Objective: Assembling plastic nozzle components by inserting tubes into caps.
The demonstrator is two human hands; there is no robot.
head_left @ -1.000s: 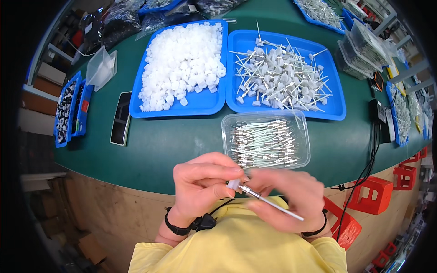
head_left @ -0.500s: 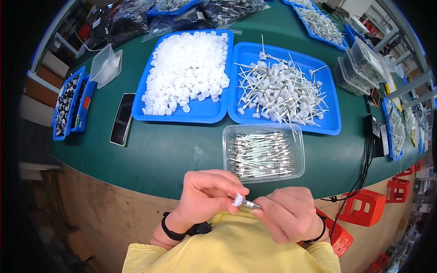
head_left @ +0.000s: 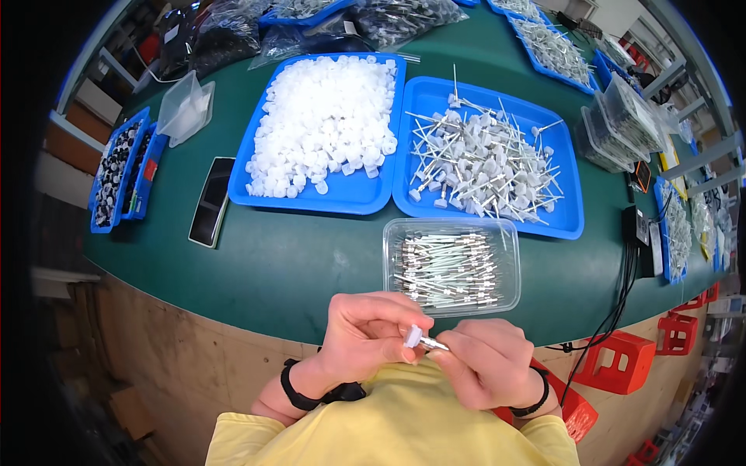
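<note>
Close to my body, my left hand (head_left: 359, 330) pinches a small white plastic cap (head_left: 413, 336) between thumb and fingertips. A silvery metal rod (head_left: 433, 343) joins the cap on its right side, and the closed fingers of my right hand (head_left: 491, 359) grip its other end. Much of the rod is hidden in that hand. Just beyond my hands stands a clear plastic box (head_left: 388, 268) of metal-and-pale rods. Behind it, a blue tray (head_left: 571, 213) contains capped rods. Left of that, another blue tray (head_left: 342, 200) carries loose white caps.
A phone (head_left: 211, 203) lies on the green table (head_left: 295, 256) at left, near a clear empty container (head_left: 185, 113) and blue bins (head_left: 116, 175) of dark parts. Stacked clear boxes (head_left: 614, 128) and black cables (head_left: 622, 287) are at right. Red stools (head_left: 618, 361) stand beyond the table edge.
Both hands have shifted slightly in view, with the cap and rod still between them. More of the metal rod shows between my fingers. The whole scene moved a little with my head.
</note>
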